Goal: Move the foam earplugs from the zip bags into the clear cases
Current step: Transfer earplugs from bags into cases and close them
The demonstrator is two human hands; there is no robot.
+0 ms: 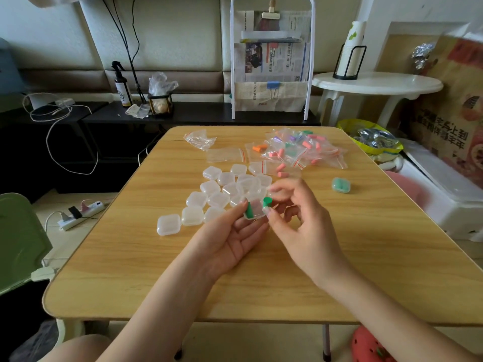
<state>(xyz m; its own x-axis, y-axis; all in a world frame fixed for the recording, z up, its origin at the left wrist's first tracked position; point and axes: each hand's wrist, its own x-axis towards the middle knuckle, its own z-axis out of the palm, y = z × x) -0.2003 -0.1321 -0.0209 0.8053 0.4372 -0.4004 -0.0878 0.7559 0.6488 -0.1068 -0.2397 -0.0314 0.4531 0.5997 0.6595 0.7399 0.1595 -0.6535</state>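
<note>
- While I scan from the left edge of the wooden surface (125, 270), I meet first the cluster of empty clear cases (222, 194), closed and lying close together, some touching; they look like light, stiff plastic that would skate if nudged, so I judge each wants a hold on opposite side walls.
- My left hand (235, 239) lies palm up, its fingertips gripping a small open clear case (254, 209) with one green earplug (249, 210) already sitting at its left side.
- Just right of it, my right hand (295, 215) pinches a second green earplug (267, 202) between thumb and forefinger, right at the case's edge; the other fingers are loosely curled.
- The foam looks soft and nearly weightless; I judge it will squash under a hard pinch and spring back, so a gentle hold at mid-length suits it.
- At the far side, the pile of zip bags (300, 150) holds pink, orange, purple and green plugs; the film looks thin and slippery, best taken by the sealed strip.
- Farther right, a filled case (341, 185) with green plugs sits well apart.
</note>
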